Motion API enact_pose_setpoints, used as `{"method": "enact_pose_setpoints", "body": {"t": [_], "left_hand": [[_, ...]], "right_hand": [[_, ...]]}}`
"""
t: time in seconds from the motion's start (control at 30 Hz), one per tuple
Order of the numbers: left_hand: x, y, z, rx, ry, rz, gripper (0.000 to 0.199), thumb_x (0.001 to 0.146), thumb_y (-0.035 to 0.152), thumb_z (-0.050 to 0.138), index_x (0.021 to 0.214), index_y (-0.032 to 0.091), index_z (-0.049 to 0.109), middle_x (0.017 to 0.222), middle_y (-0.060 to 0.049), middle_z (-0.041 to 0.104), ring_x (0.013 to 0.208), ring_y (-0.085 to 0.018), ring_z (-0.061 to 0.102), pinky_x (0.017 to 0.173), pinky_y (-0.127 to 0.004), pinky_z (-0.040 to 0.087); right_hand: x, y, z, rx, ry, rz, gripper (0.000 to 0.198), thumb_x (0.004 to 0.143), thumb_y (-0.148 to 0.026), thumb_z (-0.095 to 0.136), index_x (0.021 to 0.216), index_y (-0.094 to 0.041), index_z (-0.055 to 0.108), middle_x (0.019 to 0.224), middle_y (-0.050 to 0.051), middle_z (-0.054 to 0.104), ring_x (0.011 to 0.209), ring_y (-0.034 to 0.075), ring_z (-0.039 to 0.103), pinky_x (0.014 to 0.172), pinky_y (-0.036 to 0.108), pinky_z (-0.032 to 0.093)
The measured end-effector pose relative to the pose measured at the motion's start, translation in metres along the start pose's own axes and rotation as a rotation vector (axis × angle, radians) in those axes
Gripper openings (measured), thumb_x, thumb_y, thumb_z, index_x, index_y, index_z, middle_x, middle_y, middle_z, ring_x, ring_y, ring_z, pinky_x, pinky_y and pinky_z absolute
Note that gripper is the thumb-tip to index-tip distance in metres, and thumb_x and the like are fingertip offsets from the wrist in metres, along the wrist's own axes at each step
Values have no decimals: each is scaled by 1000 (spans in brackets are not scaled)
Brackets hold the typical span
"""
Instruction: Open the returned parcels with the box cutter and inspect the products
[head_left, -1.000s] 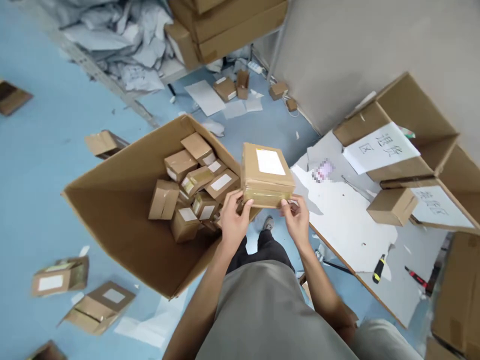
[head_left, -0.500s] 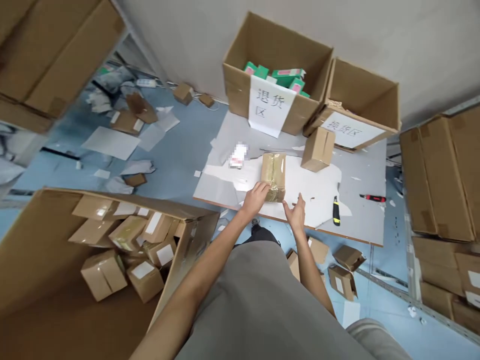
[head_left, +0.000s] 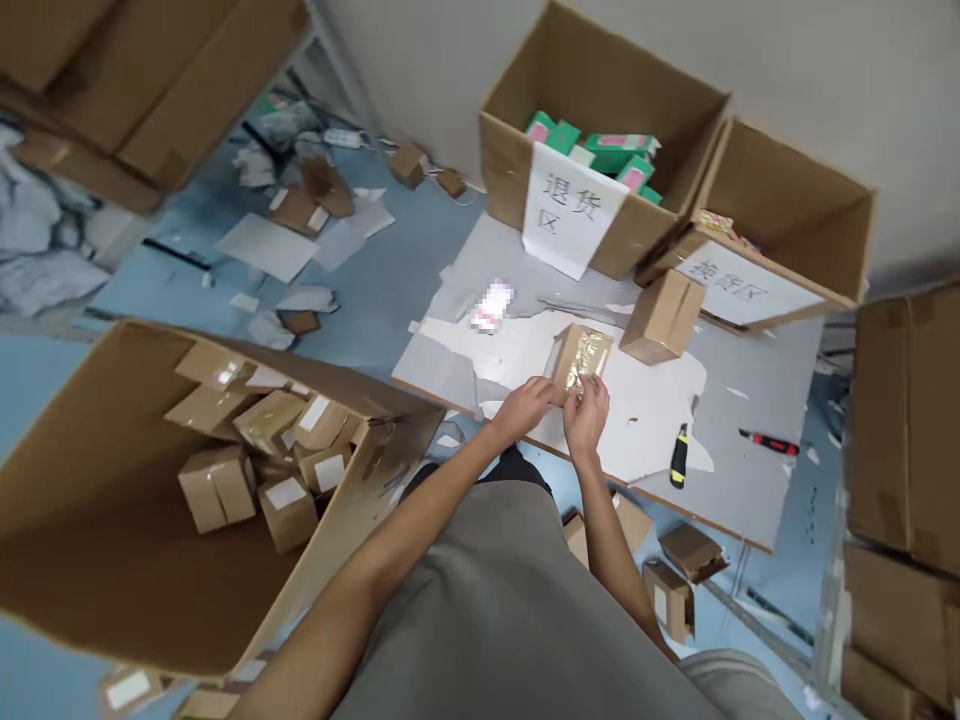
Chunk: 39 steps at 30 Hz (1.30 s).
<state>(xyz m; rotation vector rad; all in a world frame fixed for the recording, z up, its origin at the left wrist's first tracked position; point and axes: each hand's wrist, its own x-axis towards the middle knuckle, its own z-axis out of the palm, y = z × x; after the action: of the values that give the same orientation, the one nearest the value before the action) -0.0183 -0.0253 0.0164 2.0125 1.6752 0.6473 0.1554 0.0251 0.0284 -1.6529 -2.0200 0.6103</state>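
Note:
A small cardboard box [head_left: 579,352] with shiny tape along its top lies on the worktable, turned slightly. My left hand [head_left: 527,408] grips its near left corner with bent fingers. At the near end of the same box, my right hand [head_left: 587,415] has its fingers curled over the edge, by the tape. The box's near face is mostly hidden behind both hands. A second, closed cardboard box [head_left: 661,318] stands to the right. Farther right lie a yellow-black utility knife [head_left: 679,457] and a red-black utility knife [head_left: 770,442].
Two big open cartons with paper signs stand along the back: the left carton [head_left: 499,170] holds green packs, the right carton [head_left: 859,240] some colourful items. A large carton [head_left: 405,440] full of small boxes is at my left. A blurred white item [head_left: 493,305] lies on the table [head_left: 795,370].
My right hand has moved from beside the box onto its near end. The box has turned clockwise a little. My view has shifted, too.

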Motion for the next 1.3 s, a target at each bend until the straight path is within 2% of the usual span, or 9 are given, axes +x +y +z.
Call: {"method": "enact_pose_setpoints", "body": {"t": [0.13,0.3,0.4,0.53,0.7,0.87,1.03,1.17,1.3], "left_hand": [[-75,-39,-37,-44,254,-160,34,116,19,54,142,19,75,142,-17,75,139,-31,69,121,-52,61],[-231,-101,-75,-77,572,-535,37,117,24,50,140,20,78,134,-15,79,134,-30,72,122,-53,60],[-337,-126,-88,-90,682,-803,36,115,27,51,136,19,80,133,-16,80,132,-31,72,123,-53,58],[-465,-146,-99,-127,741,-1107,37,111,26,52,134,18,80,136,-17,80,133,-34,72,126,-54,55],[-580,-176,-103,-154,820,-1392,48,106,28,59,150,13,70,148,-23,73,144,-41,66,131,-59,50],[-643,-237,-101,-203,910,-1606,79,99,28,73,170,6,48,173,-30,52,166,-44,49,141,-59,39],[-673,-314,-84,-237,881,-1731,105,92,23,85,179,5,30,185,-35,33,177,-47,32,145,-62,31],[-687,-382,-66,-209,816,-1749,124,86,27,95,183,6,19,191,-35,20,181,-49,21,146,-65,26],[-692,-451,-55,-190,763,-1773,133,84,37,98,182,2,15,191,-38,12,183,-50,9,148,-67,12]], "right_hand": [[3,-59,34,76,-134,-268,46,116,-41,50,146,-17,75,158,24,66,152,36,61,130,62,50],[-28,-149,111,130,-365,-529,45,116,-42,52,146,-18,75,155,23,69,148,35,64,129,61,51],[-71,-207,162,136,-517,-651,44,116,-41,52,146,-18,75,152,22,71,147,34,65,131,61,51],[-143,-281,228,83,-739,-783,43,116,-38,53,148,-18,74,154,21,71,147,34,65,132,59,51],[-225,-351,299,-29,-955,-917,43,115,-31,57,152,-17,73,158,21,69,147,36,64,132,58,50],[-281,-395,365,-127,-1111,-992,45,114,-27,57,156,-16,71,157,21,70,147,37,64,134,57,49],[-334,-418,467,-174,-1269,-969,55,111,-23,61,166,-13,63,163,22,67,152,35,63,135,53,49],[-368,-421,541,-234,-1335,-935,59,112,-21,59,170,-10,59,162,24,67,152,37,65,135,52,50],[-381,-408,581,-274,-1335,-904,63,113,-22,58,174,-6,52,168,26,63,158,38,61,136,51,49]]}}
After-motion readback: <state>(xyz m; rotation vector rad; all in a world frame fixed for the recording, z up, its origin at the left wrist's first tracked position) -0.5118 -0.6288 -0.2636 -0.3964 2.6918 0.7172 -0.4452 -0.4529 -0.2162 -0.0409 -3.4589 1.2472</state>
